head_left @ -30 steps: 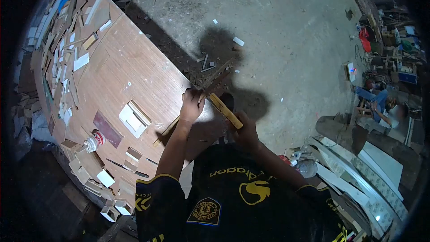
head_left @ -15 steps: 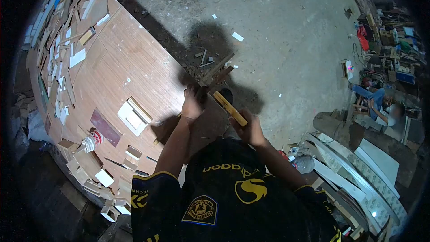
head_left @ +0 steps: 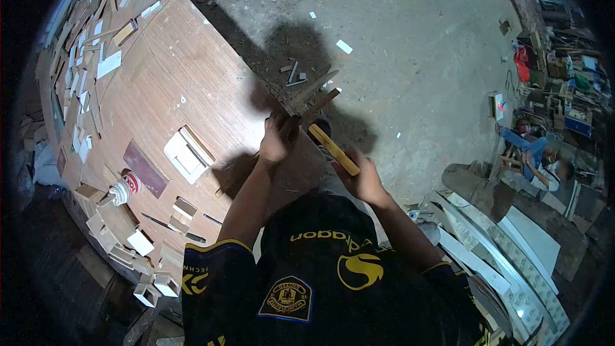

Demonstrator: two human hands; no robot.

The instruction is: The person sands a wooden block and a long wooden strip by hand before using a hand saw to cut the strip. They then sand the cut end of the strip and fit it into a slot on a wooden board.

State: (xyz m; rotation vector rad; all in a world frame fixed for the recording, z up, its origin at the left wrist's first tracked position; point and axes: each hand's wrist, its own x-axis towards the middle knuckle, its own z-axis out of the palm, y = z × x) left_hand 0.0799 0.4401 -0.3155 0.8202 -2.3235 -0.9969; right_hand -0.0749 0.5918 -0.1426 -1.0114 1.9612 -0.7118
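My left hand (head_left: pixel 278 138) is closed around a dark wooden strip (head_left: pixel 321 105) at the table's edge, its far end sticking out over the floor. Another, paler strip (head_left: pixel 315 89) lies alongside, also jutting past the edge. In my right hand (head_left: pixel 365 181) is a yellowish wooden block (head_left: pixel 334 148), gripped near its lower end with the fingers wrapped round it. The block's upper end points toward the left hand, a small gap apart from it. Below my left forearm, on the table, a white frame-like piece (head_left: pixel 189 156) with a wooden edge rests flat.
The brown wooden table (head_left: pixel 211 77) bears a white bottle (head_left: pixel 125 187), a dark red sheet (head_left: pixel 145 168), a pen-like tool (head_left: pixel 173 228), small wooden boxes (head_left: pixel 157 287) and many offcuts. White panels (head_left: pixel 529 234) lie at right. A person (head_left: pixel 537 160) sits farther off among clutter.
The whole view has shifted slightly. Both hands keep their grips, with the strip and the block in nearly the same places relative to the table.
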